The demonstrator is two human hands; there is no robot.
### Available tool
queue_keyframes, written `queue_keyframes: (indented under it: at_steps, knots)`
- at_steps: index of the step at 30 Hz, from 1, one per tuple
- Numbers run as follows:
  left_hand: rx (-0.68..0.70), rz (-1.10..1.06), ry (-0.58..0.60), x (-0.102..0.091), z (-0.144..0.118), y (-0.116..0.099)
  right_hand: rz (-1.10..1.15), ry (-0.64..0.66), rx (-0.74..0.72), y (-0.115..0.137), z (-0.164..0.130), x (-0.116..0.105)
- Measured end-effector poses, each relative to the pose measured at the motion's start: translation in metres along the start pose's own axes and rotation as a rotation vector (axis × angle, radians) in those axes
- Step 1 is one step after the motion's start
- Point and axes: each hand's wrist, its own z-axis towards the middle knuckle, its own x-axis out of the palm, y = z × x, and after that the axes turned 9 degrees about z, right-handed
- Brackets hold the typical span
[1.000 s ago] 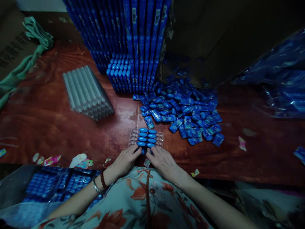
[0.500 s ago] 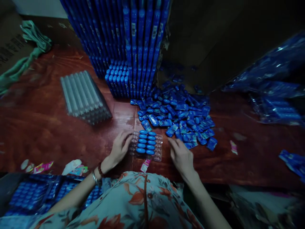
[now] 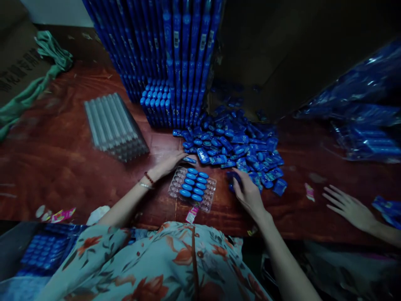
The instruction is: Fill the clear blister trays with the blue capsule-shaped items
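Note:
A clear blister tray [image 3: 207, 201] lies on the red-brown table [image 3: 62, 167] in front of me, with two rows of blue oval pieces [image 3: 193, 187] seated in its middle. My left hand [image 3: 171, 163] stretches past the tray's far left corner, fingertips touching a blue sachet [image 3: 189, 159] at the near edge of the sachet pile [image 3: 238, 144]. To the right of the tray, my right hand [image 3: 247, 193] closes its fingers over blue sachets at the pile's front edge.
A tall stack of filled blue packs [image 3: 166, 58] stands behind the pile. Empty clear trays [image 3: 114, 125] are stacked at the left. Bags of blue goods [image 3: 366, 113] lie at the right, where another person's hand [image 3: 347, 207] rests on the table. Paper scraps [image 3: 59, 214] lie near the front edge.
Both my hands left the tray's near edge and reached forward to the sachet pile, left beyond the tray, right beside it. Another person's hand has come in at the right.

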Motion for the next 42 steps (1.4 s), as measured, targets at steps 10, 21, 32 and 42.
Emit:
queue_keyframes:
  at_steps: [10,21,32,42]
  knots:
    - [-0.576,-0.516,-0.047,-0.028,-0.136,-0.033,0.689,0.142,0.476,0.066,-0.066,0.04]
    - [-0.538,-0.662,-0.051,-0.01,-0.15,-0.055,0.495,0.315,0.375,0.044,-0.081,0.03]
    - [-0.389,-0.437,-0.192,-0.005,-0.14,-0.07,0.022,0.274,-0.051,0.078,-0.056,0.044]
    - [0.16,-0.132,-0.209,0.012,-0.138,-0.064,-0.283,0.514,-0.264,0.079,-0.046,0.061]
